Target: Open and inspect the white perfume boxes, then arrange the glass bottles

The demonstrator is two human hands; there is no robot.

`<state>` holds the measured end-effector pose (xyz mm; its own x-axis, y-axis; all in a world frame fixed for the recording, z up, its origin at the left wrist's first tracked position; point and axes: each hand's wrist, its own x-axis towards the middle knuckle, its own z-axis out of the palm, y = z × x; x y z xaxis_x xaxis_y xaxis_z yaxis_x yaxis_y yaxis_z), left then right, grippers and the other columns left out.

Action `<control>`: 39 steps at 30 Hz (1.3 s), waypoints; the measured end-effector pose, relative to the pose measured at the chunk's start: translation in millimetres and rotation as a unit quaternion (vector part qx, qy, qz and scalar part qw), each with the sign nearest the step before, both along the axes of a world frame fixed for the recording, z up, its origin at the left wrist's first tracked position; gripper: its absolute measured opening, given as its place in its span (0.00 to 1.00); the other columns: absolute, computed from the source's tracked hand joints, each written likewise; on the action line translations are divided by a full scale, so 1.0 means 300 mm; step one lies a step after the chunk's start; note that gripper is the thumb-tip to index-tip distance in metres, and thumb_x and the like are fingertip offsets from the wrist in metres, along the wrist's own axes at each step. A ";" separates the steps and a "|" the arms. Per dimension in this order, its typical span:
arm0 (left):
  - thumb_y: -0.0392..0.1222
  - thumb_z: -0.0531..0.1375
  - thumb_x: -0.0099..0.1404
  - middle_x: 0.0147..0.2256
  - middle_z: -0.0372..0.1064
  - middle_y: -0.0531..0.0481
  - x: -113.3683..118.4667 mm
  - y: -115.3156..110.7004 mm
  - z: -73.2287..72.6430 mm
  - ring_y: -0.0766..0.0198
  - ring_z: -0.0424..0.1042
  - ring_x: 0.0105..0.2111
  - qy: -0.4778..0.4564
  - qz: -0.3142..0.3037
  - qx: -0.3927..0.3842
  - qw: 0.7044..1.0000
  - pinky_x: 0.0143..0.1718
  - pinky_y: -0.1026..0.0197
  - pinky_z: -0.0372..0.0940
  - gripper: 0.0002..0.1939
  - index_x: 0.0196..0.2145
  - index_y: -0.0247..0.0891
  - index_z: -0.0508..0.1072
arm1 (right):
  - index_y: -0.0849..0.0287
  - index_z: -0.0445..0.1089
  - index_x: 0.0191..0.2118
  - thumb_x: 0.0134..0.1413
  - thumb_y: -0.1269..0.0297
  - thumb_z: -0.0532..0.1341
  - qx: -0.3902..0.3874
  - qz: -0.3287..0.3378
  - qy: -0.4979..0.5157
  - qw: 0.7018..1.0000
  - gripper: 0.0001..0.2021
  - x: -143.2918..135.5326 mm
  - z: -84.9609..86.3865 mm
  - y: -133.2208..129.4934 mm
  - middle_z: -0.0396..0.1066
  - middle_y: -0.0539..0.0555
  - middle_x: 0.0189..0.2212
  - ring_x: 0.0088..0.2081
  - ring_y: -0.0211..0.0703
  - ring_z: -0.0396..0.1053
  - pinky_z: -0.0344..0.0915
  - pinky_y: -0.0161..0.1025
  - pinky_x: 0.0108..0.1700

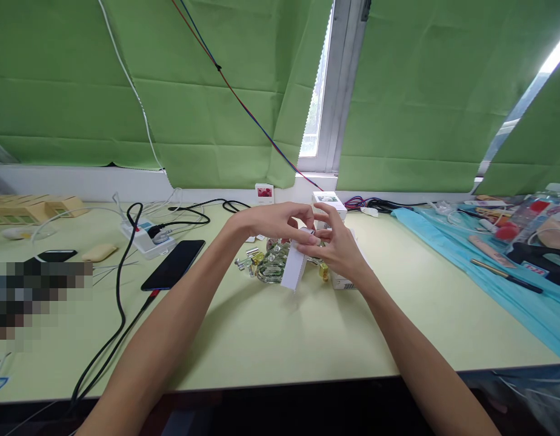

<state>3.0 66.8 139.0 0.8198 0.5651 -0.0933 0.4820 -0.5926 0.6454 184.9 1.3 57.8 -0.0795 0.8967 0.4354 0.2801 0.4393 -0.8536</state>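
Note:
A small, narrow white carton (293,269) hangs tilted over the table, its lower end toward me. My left hand (280,221) reaches over from the left, fingers bent and pinching at the carton's upper end. From the right, my right hand (337,245) holds the same end between thumb and fingers. Part of the carton's top is hidden by the fingers. Behind it lies ribbed clear glassware (270,267), with small gold and silver pieces (249,261) beside it. A gold piece (324,272) sits below my right hand.
White boxes stand behind my hands (330,201) and under my right wrist (342,282). To the left lie a black phone (174,265), a power strip (146,239) and black cables. A blue sheet (484,266) with a pen (505,275) covers the right side.

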 end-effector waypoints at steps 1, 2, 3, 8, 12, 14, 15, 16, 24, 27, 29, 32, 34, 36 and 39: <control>0.61 0.65 0.58 0.47 0.71 0.46 0.000 -0.001 0.000 0.64 0.72 0.34 -0.001 0.003 0.001 1.000 0.30 0.61 0.62 0.23 0.43 0.42 0.70 | 0.46 0.55 0.64 0.40 0.49 0.76 0.000 0.001 0.001 1.000 0.46 0.000 -0.001 0.000 0.66 0.60 0.61 0.41 0.51 0.79 0.76 0.53 0.47; 0.61 0.65 0.58 0.47 0.71 0.46 0.000 -0.002 0.001 0.64 0.71 0.33 -0.002 0.006 0.003 1.000 0.30 0.61 0.62 0.23 0.44 0.42 0.70 | 0.45 0.55 0.64 0.40 0.49 0.75 0.001 0.003 0.001 1.000 0.46 0.000 -0.002 0.001 0.66 0.60 0.61 0.41 0.51 0.79 0.76 0.53 0.47; 0.60 0.65 0.58 0.47 0.71 0.46 0.001 -0.004 0.002 0.65 0.71 0.32 -0.003 0.007 0.004 1.000 0.30 0.61 0.62 0.23 0.44 0.42 0.71 | 0.45 0.55 0.64 0.41 0.48 0.75 0.001 0.004 0.001 1.000 0.46 0.001 -0.003 0.001 0.66 0.60 0.61 0.41 0.51 0.79 0.76 0.53 0.47; 0.61 0.65 0.58 0.44 0.72 0.47 0.004 -0.008 0.007 0.66 0.69 0.29 -0.005 0.027 0.009 1.000 0.29 0.61 0.61 0.23 0.42 0.42 0.71 | 0.45 0.54 0.64 0.44 0.46 0.73 0.001 0.003 -0.001 1.000 0.44 0.007 -0.010 0.008 0.66 0.60 0.61 0.43 0.51 0.79 0.77 0.53 0.47; 0.59 0.65 0.57 0.43 0.73 0.48 0.000 0.000 0.011 0.65 0.70 0.30 -0.030 0.042 0.004 0.999 0.30 0.60 0.63 0.20 0.39 0.42 0.72 | 0.45 0.54 0.65 0.47 0.43 0.71 -0.003 0.010 0.013 1.000 0.43 0.013 -0.018 0.019 0.64 0.61 0.62 0.45 0.51 0.78 0.78 0.50 0.46; 0.58 0.65 0.57 0.40 0.73 0.48 -0.006 0.007 0.014 0.64 0.71 0.30 -0.057 0.068 0.000 0.996 0.30 0.59 0.64 0.19 0.37 0.42 0.71 | 0.44 0.54 0.65 0.47 0.43 0.71 -0.008 0.016 0.027 0.999 0.42 0.016 -0.023 0.022 0.63 0.61 0.62 0.45 0.50 0.78 0.78 0.49 0.46; 0.59 0.66 0.58 0.39 0.73 0.48 -0.010 0.011 0.016 0.64 0.71 0.30 -0.074 0.083 -0.001 0.994 0.30 0.59 0.64 0.19 0.36 0.42 0.71 | 0.45 0.53 0.65 0.47 0.43 0.71 -0.013 0.019 0.034 0.999 0.43 0.018 -0.025 0.023 0.63 0.61 0.62 0.45 0.50 0.78 0.78 0.49 0.47; 0.59 0.66 0.58 0.37 0.72 0.48 -0.013 0.015 0.018 0.64 0.71 0.30 -0.090 0.096 -0.003 0.991 0.30 0.59 0.64 0.20 0.35 0.41 0.70 | 0.45 0.53 0.65 0.47 0.44 0.72 -0.020 0.021 0.039 0.999 0.43 0.019 -0.027 0.024 0.63 0.62 0.61 0.46 0.51 0.78 0.78 0.50 0.47; 0.60 0.68 0.57 0.32 0.69 0.49 -0.027 0.038 0.018 0.66 0.69 0.29 -0.155 0.152 -0.047 0.975 0.31 0.59 0.65 0.22 0.33 0.40 0.67 | 0.47 0.50 0.65 0.48 0.45 0.71 -0.079 0.063 0.044 0.994 0.44 0.017 -0.030 0.021 0.64 0.63 0.60 0.47 0.51 0.77 0.78 0.54 0.48; 0.59 0.69 0.56 0.31 0.68 0.50 -0.021 0.035 0.016 0.67 0.68 0.27 -0.161 0.160 -0.060 0.972 0.31 0.60 0.65 0.22 0.33 0.39 0.67 | 0.49 0.49 0.66 0.48 0.45 0.72 -0.092 0.091 0.045 0.990 0.45 0.012 -0.023 0.017 0.65 0.63 0.59 0.45 0.50 0.77 0.78 0.53 0.46; 0.58 0.70 0.55 0.30 0.68 0.51 -0.014 0.029 0.014 0.68 0.68 0.27 -0.163 0.165 -0.065 0.971 0.31 0.60 0.65 0.23 0.32 0.39 0.67 | 0.49 0.50 0.66 0.48 0.46 0.72 -0.094 0.101 0.045 0.990 0.45 0.010 -0.019 0.012 0.65 0.63 0.59 0.44 0.49 0.77 0.78 0.52 0.46; 0.60 0.70 0.55 0.29 0.69 0.51 -0.001 0.021 0.007 0.68 0.69 0.26 -0.160 0.176 -0.059 0.969 0.30 0.61 0.65 0.23 0.31 0.39 0.67 | 0.48 0.50 0.66 0.50 0.47 0.71 -0.098 0.105 0.029 0.989 0.43 0.010 -0.015 0.005 0.65 0.62 0.58 0.44 0.49 0.76 0.76 0.52 0.47; 0.60 0.70 0.55 0.29 0.70 0.50 0.007 0.017 0.000 0.66 0.70 0.26 -0.157 0.186 -0.050 0.969 0.30 0.60 0.66 0.24 0.31 0.39 0.67 | 0.48 0.49 0.67 0.52 0.48 0.70 -0.101 0.118 0.021 0.988 0.43 0.011 -0.014 0.002 0.66 0.61 0.57 0.44 0.48 0.75 0.76 0.51 0.47; 0.60 0.70 0.54 0.28 0.71 0.50 0.015 0.012 -0.006 0.65 0.71 0.26 -0.154 0.190 -0.042 0.969 0.29 0.60 0.66 0.24 0.32 0.39 0.67 | 0.47 0.48 0.68 0.53 0.49 0.70 -0.102 0.132 0.019 0.986 0.43 0.010 -0.014 0.001 0.68 0.60 0.55 0.44 0.48 0.75 0.75 0.50 0.45; 0.58 0.71 0.54 0.29 0.72 0.49 0.026 0.001 -0.008 0.65 0.71 0.26 -0.143 0.191 -0.039 0.970 0.29 0.60 0.66 0.23 0.32 0.40 0.67 | 0.47 0.46 0.70 0.53 0.50 0.70 -0.106 0.131 0.012 0.986 0.44 0.006 -0.009 -0.003 0.69 0.59 0.53 0.43 0.48 0.74 0.75 0.49 0.43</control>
<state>10.8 67.2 136.6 0.5498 0.8336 0.0534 0.4512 -0.3502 0.8208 186.8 0.5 55.2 -0.3132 0.9175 0.2450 0.1595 0.3052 -0.9388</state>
